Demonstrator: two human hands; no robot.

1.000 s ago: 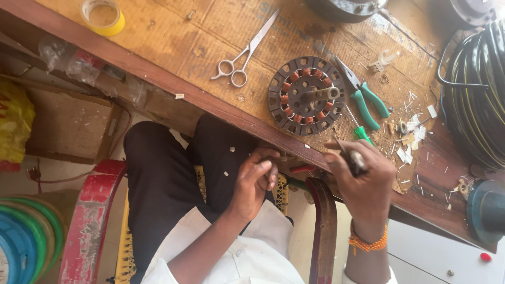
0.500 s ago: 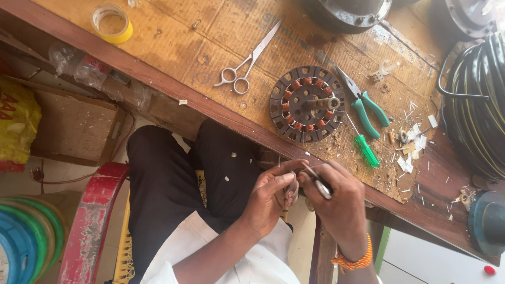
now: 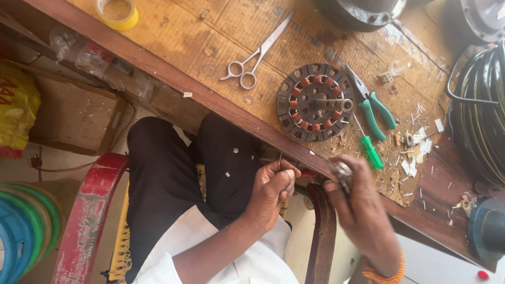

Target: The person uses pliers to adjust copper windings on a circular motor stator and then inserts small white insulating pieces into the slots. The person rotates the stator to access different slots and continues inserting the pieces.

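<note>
The left hand (image 3: 273, 184) is closed into a loose fist over the lap, and between thumb and fingers it pinches a thin, stiff wire (image 3: 280, 159) that stands up from the fist toward the edge of the workbench (image 3: 173, 79). The right hand (image 3: 357, 208) is blurred; its fingers curl around a small metallic tool (image 3: 342, 172), shiny and dark, but I cannot tell what kind of tool it is. An orange beaded bracelet (image 3: 381, 271) sits on this wrist.

Just above both hands, on the rough brown cardboard that covers the bench, lies a round stator (image 3: 315, 102): a dark metal disc with slots around the rim, a ring of copper-coloured coils and a short steel shaft in the middle. To the right of it, near the right hand, lie a screwdriver (image 3: 368, 144) with a green plastic handle and pliers (image 3: 371, 102) with green grips, among white paper scraps. Left of the stator, above the left hand, steel scissors (image 3: 255, 55) lie open. Far up and left stands a roll of yellow tape (image 3: 118, 13). Far right of the grip is a coil of black cable (image 3: 481, 115) with thin yellow stripes.
</note>
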